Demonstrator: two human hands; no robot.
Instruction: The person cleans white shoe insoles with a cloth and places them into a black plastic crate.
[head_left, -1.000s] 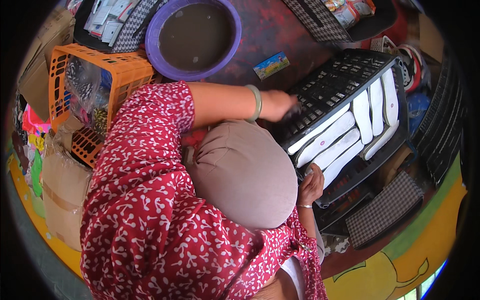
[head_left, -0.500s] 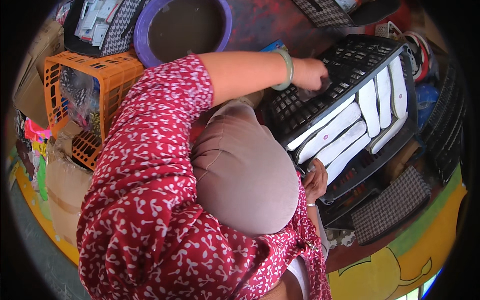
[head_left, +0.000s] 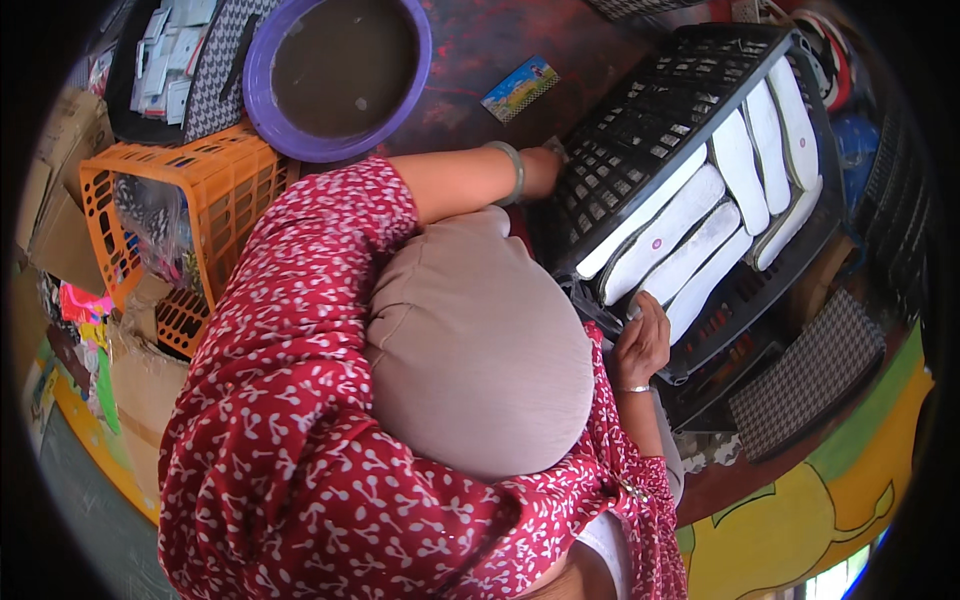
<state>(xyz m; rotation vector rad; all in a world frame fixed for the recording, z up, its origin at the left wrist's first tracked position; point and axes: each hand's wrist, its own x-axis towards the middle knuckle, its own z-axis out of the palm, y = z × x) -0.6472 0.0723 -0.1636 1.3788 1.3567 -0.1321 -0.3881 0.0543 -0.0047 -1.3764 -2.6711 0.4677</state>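
Note:
A black perforated plastic basket (head_left: 640,120) lies tipped on its side in front of me to the right. Its open side shows several long, white, rounded pad-like pieces (head_left: 735,165) with dark edges, packed side by side. My left hand (head_left: 541,172), with a pale green bangle on its wrist, is closed against the near left part of the basket's slotted wall. A small pale bit of something, perhaps cloth, shows at its fingertips. My right hand (head_left: 643,342), wearing a silver bracelet, curls its fingers at the basket's lower corner, beside the lowest white pieces.
A purple basin (head_left: 255,85) of murky water stands at the far left, near an orange basket (head_left: 215,165) holding plastic-wrapped items. A colourful flat packet (head_left: 520,88) lies on the reddish wet floor. Cardboard (head_left: 145,375) is at left; a houndstooth-patterned box (head_left: 805,375) sits at right.
My left hand has slid along the slotted wall toward me and to the left. The packet it partly covered now shows fully. My right hand stays at the basket's lower corner.

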